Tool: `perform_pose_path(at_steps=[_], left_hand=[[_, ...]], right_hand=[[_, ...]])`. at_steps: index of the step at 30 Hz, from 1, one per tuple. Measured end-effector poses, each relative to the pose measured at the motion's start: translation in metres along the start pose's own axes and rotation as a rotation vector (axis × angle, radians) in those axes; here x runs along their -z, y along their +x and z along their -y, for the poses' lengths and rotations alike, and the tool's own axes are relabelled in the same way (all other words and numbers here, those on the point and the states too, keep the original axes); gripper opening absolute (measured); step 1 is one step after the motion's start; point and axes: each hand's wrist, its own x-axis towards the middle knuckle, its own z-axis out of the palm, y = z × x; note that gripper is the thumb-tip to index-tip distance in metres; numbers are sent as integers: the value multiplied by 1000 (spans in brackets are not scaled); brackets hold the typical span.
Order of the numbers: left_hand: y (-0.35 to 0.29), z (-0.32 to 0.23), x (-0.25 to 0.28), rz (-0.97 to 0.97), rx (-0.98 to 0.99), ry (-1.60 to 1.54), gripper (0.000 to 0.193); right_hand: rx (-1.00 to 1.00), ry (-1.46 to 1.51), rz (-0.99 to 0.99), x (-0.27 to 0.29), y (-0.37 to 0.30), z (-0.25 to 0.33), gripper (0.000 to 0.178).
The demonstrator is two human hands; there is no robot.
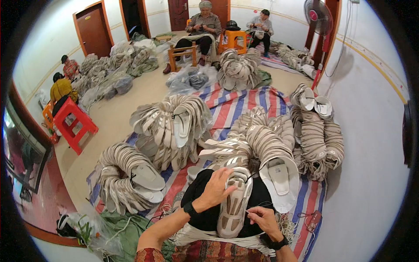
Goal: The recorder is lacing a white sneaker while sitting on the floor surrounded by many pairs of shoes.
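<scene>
Two bare hands at one beige shoe [232,207], lower centre of the frame, lying over the person's dark-clad lap, toe toward the lower edge. Left hand [217,187]: fingers loosely spread, thumb apart, laid on the shoe near its opening; cannot tell how firm the hold. Right hand [262,219]: thumb and forefinger nearly together beside the shoe's right edge, on one thin strand [248,212]; too fine to tell thread from needle. One dark band on each wrist, two in all.

Around the lap, a striped sheet [222,102] of red, white and blue. Curled shoe bundles on it: one at left of centre [128,179], others at centre and right, overlapping too much for a sure count.

Four other people: two at left, two seated at top. One red stool [75,124], left. One standing fan [317,17], upper right.
</scene>
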Motion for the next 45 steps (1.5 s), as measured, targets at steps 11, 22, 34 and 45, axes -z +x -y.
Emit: perform_pose_path(at_steps=[11,22,34,45], left_hand=[[10,29,-20,346,120,57,70],[15,37,0,430,203,-155,64],[8,33,-10,70,-156,-84,43],[3,31,-4,129,-21,-45,36]], right_hand=[[173,-15,-55,4,20,-27,13],[65,-59,-68,1,21,-17,14],[252,-292,-104,-20,7,-12,10],[783,-455,-222,-9,69,44,9]])
